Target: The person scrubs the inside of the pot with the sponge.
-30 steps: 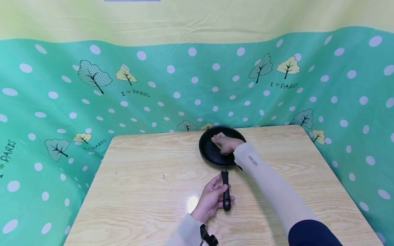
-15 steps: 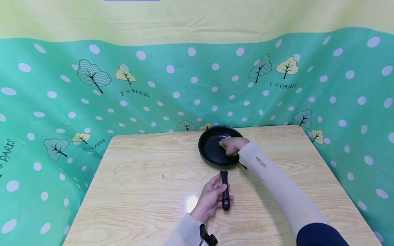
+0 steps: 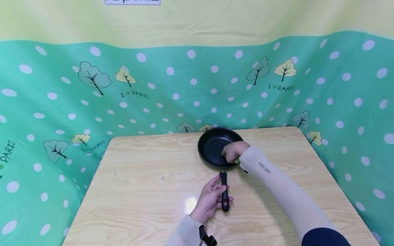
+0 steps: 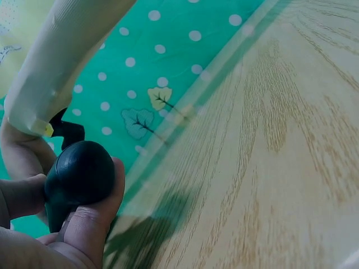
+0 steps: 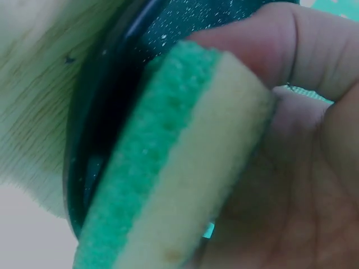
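The right hand (image 3: 234, 151), gripping the sponge (image 5: 174, 168), has drawn it from the far side of the black pan (image 3: 215, 143) to the near rim, apparently mid-scrub, while the left hand (image 3: 212, 198) still clasps the handle (image 3: 224, 191) on the table (image 3: 138, 191).

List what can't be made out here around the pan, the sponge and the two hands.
- Sponge: in the head view the right hand covers nearly all of it.
- Pan: the right wrist view shows only a slice of its rim.
- Pan handle: the left hand hides part; the left wrist view shows only its end.
- Label on the top edge of the head view: cut off, unreadable.
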